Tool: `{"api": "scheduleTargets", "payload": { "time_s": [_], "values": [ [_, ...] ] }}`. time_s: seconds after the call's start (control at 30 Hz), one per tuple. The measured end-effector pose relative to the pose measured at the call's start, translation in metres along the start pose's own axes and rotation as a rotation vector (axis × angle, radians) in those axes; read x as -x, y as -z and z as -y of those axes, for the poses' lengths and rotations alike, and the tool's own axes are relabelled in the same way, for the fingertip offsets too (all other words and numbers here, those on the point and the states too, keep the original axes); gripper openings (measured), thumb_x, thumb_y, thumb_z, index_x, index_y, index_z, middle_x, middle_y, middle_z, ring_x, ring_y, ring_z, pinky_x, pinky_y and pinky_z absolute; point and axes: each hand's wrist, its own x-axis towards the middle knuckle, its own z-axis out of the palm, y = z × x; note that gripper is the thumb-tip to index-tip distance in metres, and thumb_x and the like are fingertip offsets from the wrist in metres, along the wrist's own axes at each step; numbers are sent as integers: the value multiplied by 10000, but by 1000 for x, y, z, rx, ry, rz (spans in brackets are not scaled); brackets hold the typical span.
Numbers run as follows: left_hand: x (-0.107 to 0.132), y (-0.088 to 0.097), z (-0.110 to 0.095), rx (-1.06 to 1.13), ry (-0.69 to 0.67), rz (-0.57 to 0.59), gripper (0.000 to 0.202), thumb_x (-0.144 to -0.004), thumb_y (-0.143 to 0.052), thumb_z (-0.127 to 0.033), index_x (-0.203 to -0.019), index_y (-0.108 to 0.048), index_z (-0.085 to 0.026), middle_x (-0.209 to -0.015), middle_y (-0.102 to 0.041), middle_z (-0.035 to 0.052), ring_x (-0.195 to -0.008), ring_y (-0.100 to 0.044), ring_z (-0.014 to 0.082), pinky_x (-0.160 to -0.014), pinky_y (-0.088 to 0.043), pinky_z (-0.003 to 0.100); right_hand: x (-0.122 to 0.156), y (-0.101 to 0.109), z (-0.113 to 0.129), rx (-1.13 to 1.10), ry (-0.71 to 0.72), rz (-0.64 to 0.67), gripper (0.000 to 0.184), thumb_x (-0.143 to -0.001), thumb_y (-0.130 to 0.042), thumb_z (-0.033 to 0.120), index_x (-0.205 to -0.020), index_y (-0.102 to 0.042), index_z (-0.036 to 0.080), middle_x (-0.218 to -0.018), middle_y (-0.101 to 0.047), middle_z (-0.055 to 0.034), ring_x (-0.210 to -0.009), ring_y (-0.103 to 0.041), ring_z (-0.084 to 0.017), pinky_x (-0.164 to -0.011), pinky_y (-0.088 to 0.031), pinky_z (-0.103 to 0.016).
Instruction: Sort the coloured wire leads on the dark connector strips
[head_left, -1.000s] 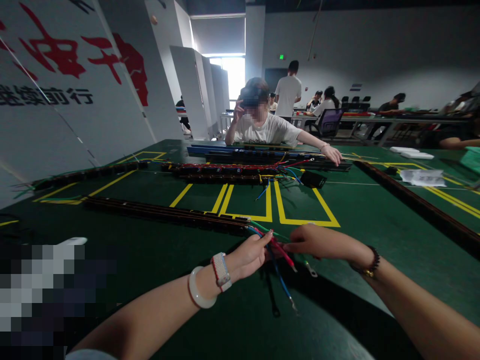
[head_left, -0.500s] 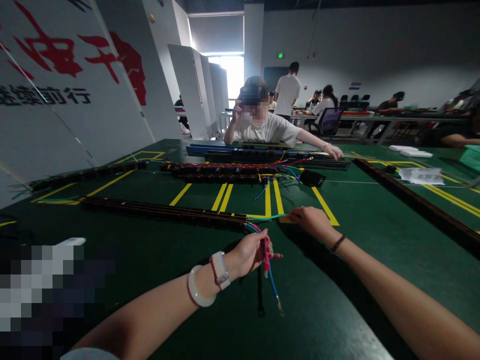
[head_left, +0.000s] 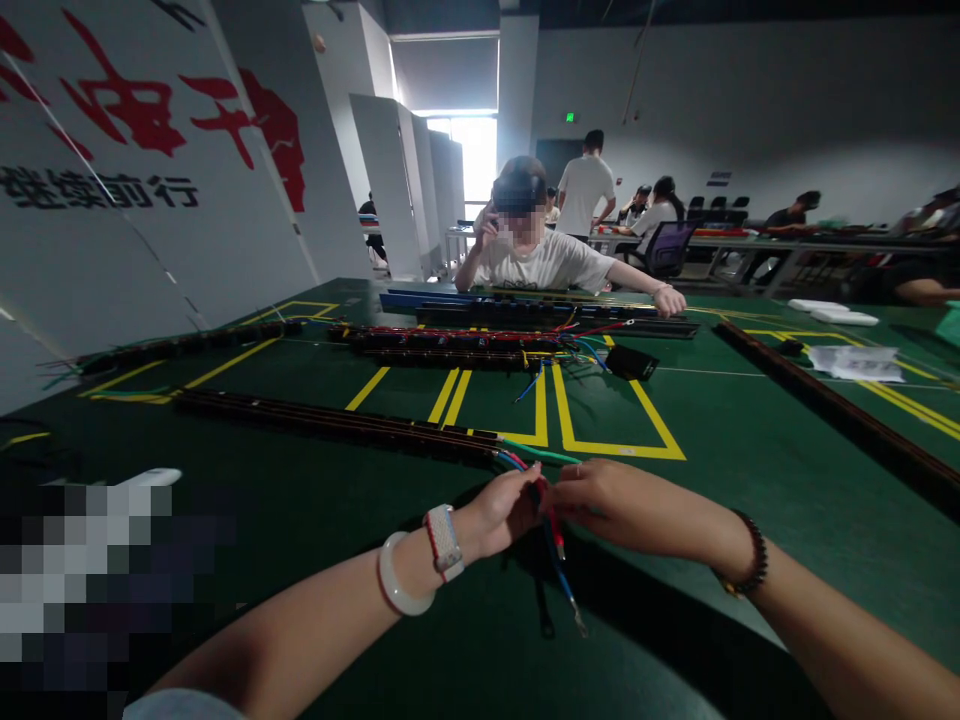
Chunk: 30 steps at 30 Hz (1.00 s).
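Note:
A long dark wiring duct point(head_left: 337, 422) lies on the green table, and wires come out of its right end. My left hand point(head_left: 499, 510) is closed around a red wire point(head_left: 556, 535) and a blue wire point(head_left: 566, 590), whose bare metal ends hang down to the right. My right hand point(head_left: 600, 495) is beside it, its fingertips pinched together at the red wire just under my left fingers. From the duct a green wire point(head_left: 536, 452) runs right and passes behind my right hand. The tips of both hands nearly meet, partly hiding what they grip.
Across the green table point(head_left: 420, 640), marked with yellow tape point(head_left: 615, 448), a co-worker point(head_left: 536, 255) sits behind more ducts point(head_left: 465, 342). A small black object point(head_left: 631, 362) lies near them. Another long duct point(head_left: 832, 400) stretches along the right, near a clear plastic bag point(head_left: 855, 362).
My right hand has moved left and toward me, from the end of the green wire to the red wire at my left hand. My left hand still holds its wires.

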Motion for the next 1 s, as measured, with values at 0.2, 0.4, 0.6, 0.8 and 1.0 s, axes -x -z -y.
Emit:
{"api": "scheduleTargets", "payload": {
  "time_s": [0.2,0.4,0.6,0.8,1.0],
  "values": [
    [3,-3,0,14,-19,-1,207,-891,-448,-269,-776,-508,-107,-645,-561,21,-574,-552,94,-635,-451,234,-5,-7,-21,71,77,-22,177,-899,-564,171,-1030,-664,236,-922,-616,-4,-801,-543,-123,-708,-394,-235],
    [7,-5,-1,42,-42,124,318,-850,-298,-194,-894,-569,-34,-834,-643,170,-804,-645,200,-875,-458,388,-1,-1,-42,9,56,-121,287,-910,-531,140,-1163,-622,239,-936,-612,-35,-842,-547,-135,-739,-411,-252],
    [3,-2,4,-132,-102,121,274,-932,-285,-224,-935,-515,-77,-795,-649,152,-779,-662,199,-922,-430,451,-4,-13,-46,-81,-56,-275,234,-956,-469,247,-1144,-604,212,-1016,-603,-54,-914,-556,-146,-771,-443,-253],
    [-1,2,3,-177,-54,103,266,-924,-261,-183,-800,-476,-89,-722,-641,149,-735,-664,191,-907,-437,471,-33,-19,-38,104,-72,-421,251,-988,-364,261,-905,-570,143,-856,-583,-70,-795,-525,-165,-701,-397,-269],
    [3,0,1,-186,-34,129,316,-922,-254,-202,-756,-491,-75,-728,-641,182,-723,-667,209,-936,-420,466,-94,-12,-23,297,-142,-447,304,-1001,-354,335,-799,-483,148,-686,-517,-36,-601,-430,-133,-559,-254,-257]
  ]
}}
